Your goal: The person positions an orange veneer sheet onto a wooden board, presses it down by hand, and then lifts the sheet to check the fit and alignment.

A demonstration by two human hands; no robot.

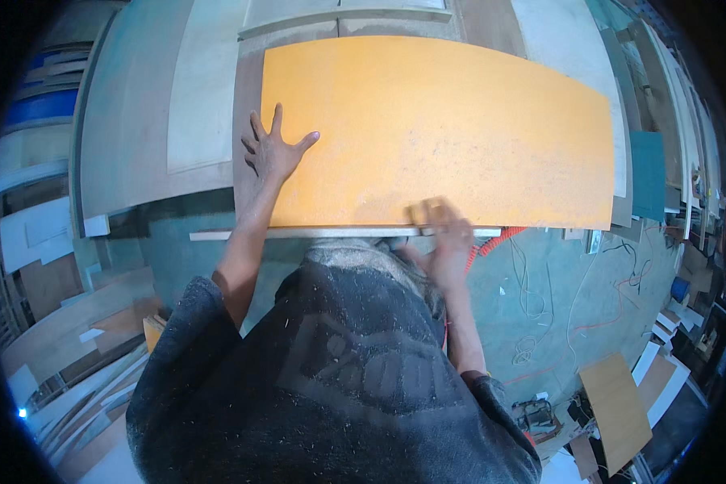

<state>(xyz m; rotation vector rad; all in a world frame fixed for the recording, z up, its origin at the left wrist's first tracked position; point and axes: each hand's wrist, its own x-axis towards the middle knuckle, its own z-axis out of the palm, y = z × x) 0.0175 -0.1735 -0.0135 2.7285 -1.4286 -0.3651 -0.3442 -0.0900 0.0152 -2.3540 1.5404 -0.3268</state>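
Note:
A large orange-yellow panel (436, 121) lies flat on the work surface in front of me, its face dusty and scuffed toward the near side. My left hand (273, 153) rests at the panel's left edge, fingers spread, the thumb on the orange face and the other fingers reaching past the edge. At the near edge, right of the middle, my right hand (450, 238) is smeared by motion. Its fingers seem closed round a small brown block (422, 211) against that edge; the blur hides the block's exact kind.
A pale strip (218, 235) runs below the panel's near edge. Larger boards (133, 105) lie underneath and to the left. An orange coiled hose (492, 244) hangs at the right, with cables on the green floor (492, 298). Offcuts (81, 323) and a leaning tan board (615, 411) stand around.

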